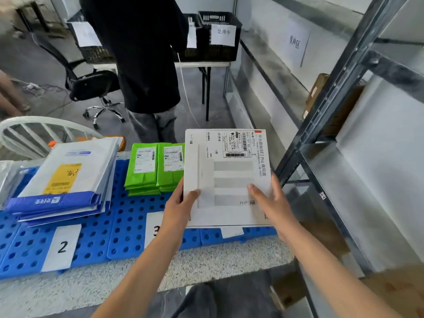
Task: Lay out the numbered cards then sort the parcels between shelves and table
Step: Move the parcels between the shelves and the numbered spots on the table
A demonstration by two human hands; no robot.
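Note:
A flat white router box (226,171) with a shipping label hovers over the right end of the blue perforated mat (128,228). My left hand (181,207) grips its near left edge, thumb on top. My right hand (273,207) grips the near right edge. Numbered card 2 (62,247) lies on the mat at the left. Card 3 (154,226) is partly hidden by my left wrist. Another white card (231,232) peeks out under the box. Two stacks of green parcels (156,168) sit behind card 3. A pile of white and blue mailers (68,180) lies behind card 2.
A metal shelf rack (339,125) stands close on the right with cardboard boxes (321,97) on it. A person in black (142,65) stands beyond the speckled table (206,262). An office chair (91,88), black crates (218,35) on a far table and a white chair back (41,127) are around.

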